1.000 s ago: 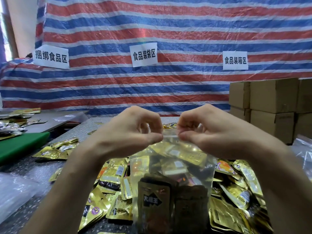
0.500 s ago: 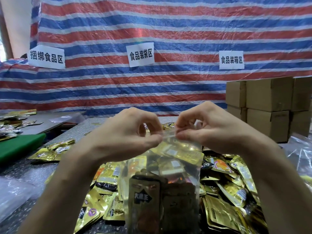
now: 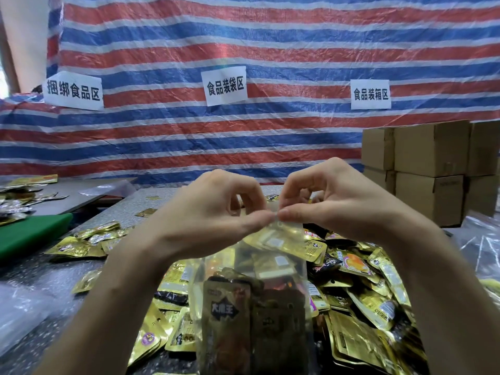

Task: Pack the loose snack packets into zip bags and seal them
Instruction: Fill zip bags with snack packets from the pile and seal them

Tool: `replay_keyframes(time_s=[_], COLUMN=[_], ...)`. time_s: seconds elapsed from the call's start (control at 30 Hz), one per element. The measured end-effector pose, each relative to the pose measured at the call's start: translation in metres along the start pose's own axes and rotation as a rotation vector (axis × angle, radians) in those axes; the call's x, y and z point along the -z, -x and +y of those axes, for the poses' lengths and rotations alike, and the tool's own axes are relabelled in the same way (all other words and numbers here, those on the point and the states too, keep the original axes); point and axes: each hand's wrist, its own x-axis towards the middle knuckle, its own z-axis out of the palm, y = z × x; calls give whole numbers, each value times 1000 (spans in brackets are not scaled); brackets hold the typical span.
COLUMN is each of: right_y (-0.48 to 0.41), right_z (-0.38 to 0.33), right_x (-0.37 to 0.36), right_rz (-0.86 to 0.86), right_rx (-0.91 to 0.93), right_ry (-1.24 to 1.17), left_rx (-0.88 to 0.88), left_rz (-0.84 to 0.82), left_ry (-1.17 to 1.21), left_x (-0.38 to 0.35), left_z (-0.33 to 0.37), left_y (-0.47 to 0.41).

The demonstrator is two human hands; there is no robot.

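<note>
Left hand (image 3: 213, 212) and right hand (image 3: 332, 204) meet thumb tip to thumb tip. Each pinches the top edge of a clear zip bag (image 3: 281, 269) between thumb and curled forefinger, with the other fingers bent inward above the strip. The bag hangs upright from that pinch, close in front of the person, and is stuffed with gold and brown packed sachets (image 3: 224, 312). Whether its zip is pressed closed along the whole width cannot be told.

Behind and under the bag, loose snack packets (image 3: 365, 307) lie heaped on the speckled grey table (image 3: 40, 272). The heap is thickest to the right, and a thinner scatter reaches left toward a green board (image 3: 29, 234). Crumpled clear plastic (image 3: 19, 315) lies at the table's left edge. Stacked cardboard boxes (image 3: 430, 163) stand at the right rear against a red, white and blue striped tarp (image 3: 243, 36), which carries three paper signs (image 3: 226, 86).

Both forearms rise from the lower corners with the wrists turned inward, hiding part of the heap.
</note>
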Motion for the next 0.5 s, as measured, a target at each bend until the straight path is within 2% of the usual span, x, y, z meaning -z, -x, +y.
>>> replay_keyframes(time_s=[0.1, 0.37, 0.5], right_y=[1, 2, -2], right_z=[1, 6, 5], right_x=[1, 5, 0], right_rz=[9, -31, -24], right_rx=[-1, 17, 8], right_ry=[-16, 10, 20], left_rx=[-8, 3, -31], left_rz=[25, -39, 48], left_ry=[-18, -32, -20], left_x=[-2, -6, -13], left_z=[-2, 2, 6], left_y=[-1, -2, -3])
